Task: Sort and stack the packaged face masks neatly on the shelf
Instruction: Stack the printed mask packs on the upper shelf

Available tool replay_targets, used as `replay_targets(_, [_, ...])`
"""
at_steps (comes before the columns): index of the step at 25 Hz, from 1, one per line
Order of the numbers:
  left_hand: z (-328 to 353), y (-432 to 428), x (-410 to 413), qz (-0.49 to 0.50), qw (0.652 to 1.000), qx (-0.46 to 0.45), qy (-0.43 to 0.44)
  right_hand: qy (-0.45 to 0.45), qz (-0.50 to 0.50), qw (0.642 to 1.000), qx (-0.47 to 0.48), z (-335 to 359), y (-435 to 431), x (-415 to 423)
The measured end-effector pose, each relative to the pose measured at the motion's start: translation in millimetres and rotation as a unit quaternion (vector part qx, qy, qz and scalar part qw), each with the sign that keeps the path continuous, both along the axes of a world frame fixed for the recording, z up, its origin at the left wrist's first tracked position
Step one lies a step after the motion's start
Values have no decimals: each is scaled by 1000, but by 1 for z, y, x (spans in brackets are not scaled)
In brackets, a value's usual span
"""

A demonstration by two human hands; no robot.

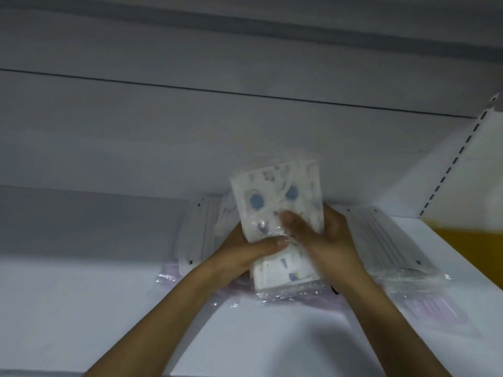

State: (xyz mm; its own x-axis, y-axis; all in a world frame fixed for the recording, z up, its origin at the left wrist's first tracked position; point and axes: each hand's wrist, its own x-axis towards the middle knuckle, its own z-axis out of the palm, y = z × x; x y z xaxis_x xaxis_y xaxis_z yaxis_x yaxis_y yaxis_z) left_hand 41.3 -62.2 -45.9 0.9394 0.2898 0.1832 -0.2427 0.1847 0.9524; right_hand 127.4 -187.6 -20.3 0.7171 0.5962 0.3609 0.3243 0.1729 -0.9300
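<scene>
Left hand (245, 248) and right hand (326, 240) both grip the printed mask packs (275, 197), tilted up near the back edge of the shelf (81, 308), and should square their edges before laying them flat between the white stacks (381, 238).

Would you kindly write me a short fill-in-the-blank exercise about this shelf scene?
1. The left hand and right hand grip printed mask packs whose big dots are ____.
2. The plain mask pack right of the hands is ____.
3. The flat pack at the front right of the shelf holds ____ masks.
Missing words: blue; white; pink.
</scene>
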Motion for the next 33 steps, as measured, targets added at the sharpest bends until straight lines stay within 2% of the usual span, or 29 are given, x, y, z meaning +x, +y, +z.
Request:
replay_targets(2, [9,2,-10,14,998,55,-37,1,-11,999,31,6,8,-22])
replay_targets(5, [29,28,-39,121,980,149,-46,31,-53,992,108,8,37,-54])
replay_targets(7, [37,60,-69,176,966,172,-75,21,-57,992,109,8,69,-81])
replay_targets(8, [39,79,-84,199,965,139,-98,13,-58,993,99,7,89,-95])
replay_targets(9, [39,99,-103,212,967,67,-126,20,-45,994,97,3,113,-109])
replay_targets(11, [30,135,-133,185,967,-90,-152,104,9,989,105,-6,163,-136])
replay_targets(13, [15,158,-151,175,968,-131,-120,159,49,982,87,-16,199,-151])
replay_targets(17, [-1,240,-206,268,959,-65,-63,151,38,987,47,-37,237,-168])
replay_targets(19, [-8,272,-223,292,956,2,-14,150,21,988,39,-49,238,-165])
replay_targets(22, [-33,279,-227,283,951,105,63,83,24,996,-13,-59,240,-162])
replay_targets(24, [-46,280,-226,296,929,198,96,58,22,997,-51,-64,243,-160])
replay_targets(26, [-50,283,-227,310,907,264,109,55,6,997,-56,-71,246,-157])
replay_targets(28, [-48,279,-226,325,892,296,106,14,-24,998,-63,-77,247,-157])
replay_targets(31, [-49,275,-223,275,897,325,115,-48,-59,991,-106,-80,249,-158])
replay_targets(33, [-50,279,-221,294,870,378,117,-44,-71,991,-100,-80,249,-158])
